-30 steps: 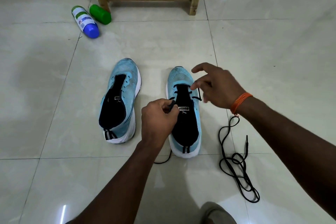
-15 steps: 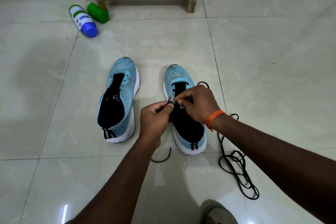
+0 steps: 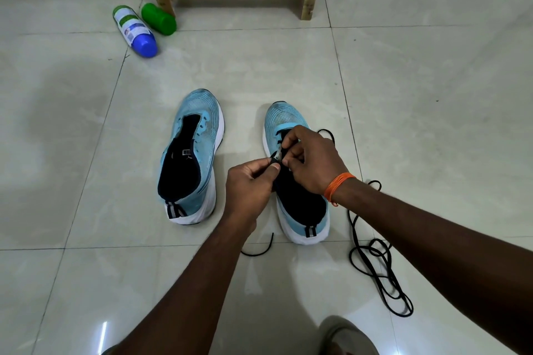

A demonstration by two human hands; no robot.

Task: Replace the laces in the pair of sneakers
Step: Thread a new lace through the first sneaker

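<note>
Above the right sneaker (image 3: 281,118), left hand (image 3: 249,186) and right hand (image 3: 315,163) meet; fingers (image 3: 264,165) of each pinch the lace (image 3: 277,154).

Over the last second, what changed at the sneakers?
The right hand came back from over the right sneaker and now pinches the lace tip with the left hand, which kept its pinch. Left sneaker, coiled lace and bottles stayed put.
</note>
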